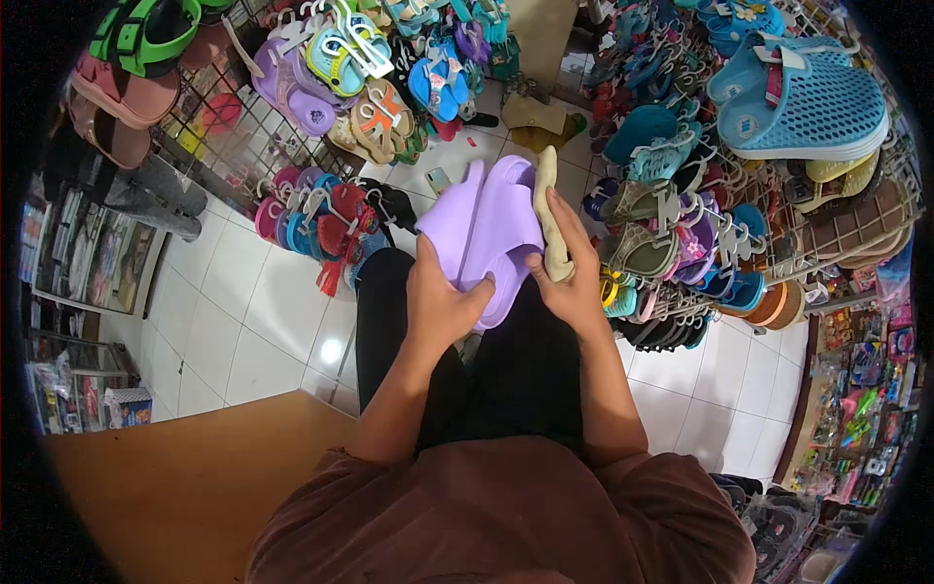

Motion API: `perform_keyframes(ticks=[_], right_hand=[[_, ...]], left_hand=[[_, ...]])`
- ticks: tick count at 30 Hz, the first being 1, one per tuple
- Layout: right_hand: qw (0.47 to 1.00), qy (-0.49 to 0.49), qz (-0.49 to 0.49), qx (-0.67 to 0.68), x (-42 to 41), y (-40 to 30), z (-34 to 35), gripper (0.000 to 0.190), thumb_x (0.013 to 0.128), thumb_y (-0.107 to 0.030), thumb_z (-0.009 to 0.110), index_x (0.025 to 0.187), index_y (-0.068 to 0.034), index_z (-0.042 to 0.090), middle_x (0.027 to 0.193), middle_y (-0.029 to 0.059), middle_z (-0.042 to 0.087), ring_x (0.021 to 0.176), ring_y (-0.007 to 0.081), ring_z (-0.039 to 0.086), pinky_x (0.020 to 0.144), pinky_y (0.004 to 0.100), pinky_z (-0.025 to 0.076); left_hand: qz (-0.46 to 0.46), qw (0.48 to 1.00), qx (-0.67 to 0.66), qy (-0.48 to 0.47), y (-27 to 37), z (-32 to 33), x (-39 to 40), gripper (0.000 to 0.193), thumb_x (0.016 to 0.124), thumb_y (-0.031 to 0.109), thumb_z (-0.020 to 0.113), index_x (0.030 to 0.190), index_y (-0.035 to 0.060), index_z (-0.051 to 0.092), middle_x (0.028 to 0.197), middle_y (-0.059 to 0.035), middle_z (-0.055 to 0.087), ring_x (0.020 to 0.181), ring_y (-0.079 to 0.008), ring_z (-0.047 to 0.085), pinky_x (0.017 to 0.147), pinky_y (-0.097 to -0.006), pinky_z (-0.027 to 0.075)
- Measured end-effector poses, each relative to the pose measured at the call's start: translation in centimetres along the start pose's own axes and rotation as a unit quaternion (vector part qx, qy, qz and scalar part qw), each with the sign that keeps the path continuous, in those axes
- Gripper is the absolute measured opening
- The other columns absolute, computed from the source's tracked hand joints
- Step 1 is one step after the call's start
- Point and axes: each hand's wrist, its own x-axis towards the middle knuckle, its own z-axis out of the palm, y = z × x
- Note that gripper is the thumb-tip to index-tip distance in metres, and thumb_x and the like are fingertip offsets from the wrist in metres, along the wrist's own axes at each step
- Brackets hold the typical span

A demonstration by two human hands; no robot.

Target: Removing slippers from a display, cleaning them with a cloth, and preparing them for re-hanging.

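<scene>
A pair of lilac slide sandals (503, 208) is held side by side above my lap, toes pointing away from me. My left hand (446, 292) grips the pair near the heel end, its thumb lying across the footbed. A folded cream cloth (552, 226) is in my right hand (573, 270), pressed along the outer right side of the right sandal. The fingers rest on the cloth's outer face, and the thumb is close to the sandal's strap. The undersides of the sandals are hidden.
Sandals on white hangers crowd a wire rack (211, 109) at upper left. More hang at right, including light-blue perforated clogs (803, 102). A phone (438, 181) lies on the tiled floor (281, 292). A wooden surface (197, 489) stands lower left. Another person's leg (157, 193) shows at far left.
</scene>
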Motion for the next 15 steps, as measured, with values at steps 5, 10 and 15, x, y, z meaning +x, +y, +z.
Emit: perform_keyframes(ticks=[5,10,15], right_hand=[[0.999,-0.042,0.023,-0.025,-0.2,-0.4,0.1,0.068,0.078,-0.005,0.076,0.142,-0.012,0.054,0.143,0.0281,0.046,0.134,0.0398,0.047,0.106,0.0407,0.041],[0.998,-0.061,0.003,-0.004,-0.6,-0.6,1.4,0.062,0.079,0.0,0.073,0.138,-0.011,0.057,0.143,0.0256,0.048,0.129,0.0366,0.052,0.102,0.0389,0.044],[0.999,0.043,-0.011,0.008,1.1,-2.4,1.2,0.041,0.084,0.0,0.07,0.124,-0.003,0.065,0.122,0.0218,0.065,0.111,0.0276,0.065,0.092,0.0339,0.05]], left_hand=[[-0.038,0.997,-0.025,-0.06,-1.4,-0.9,1.2,0.049,0.068,0.005,0.08,0.112,-0.004,0.059,0.102,-0.02,0.07,0.096,-0.029,0.071,0.083,-0.0348,0.053],[-0.036,0.993,-0.102,-0.04,-2.7,0.0,1.2,0.045,0.072,0.002,0.08,0.112,-0.0054,0.06,0.103,-0.0141,0.07,0.096,-0.0165,0.067,0.084,-0.031,0.052],[-0.028,0.996,-0.071,-0.041,-3.5,-0.9,1.8,0.043,0.077,0.0,0.076,0.116,-0.0057,0.06,0.105,-0.012,0.07,0.095,-0.0154,0.067,0.085,-0.0297,0.051]])
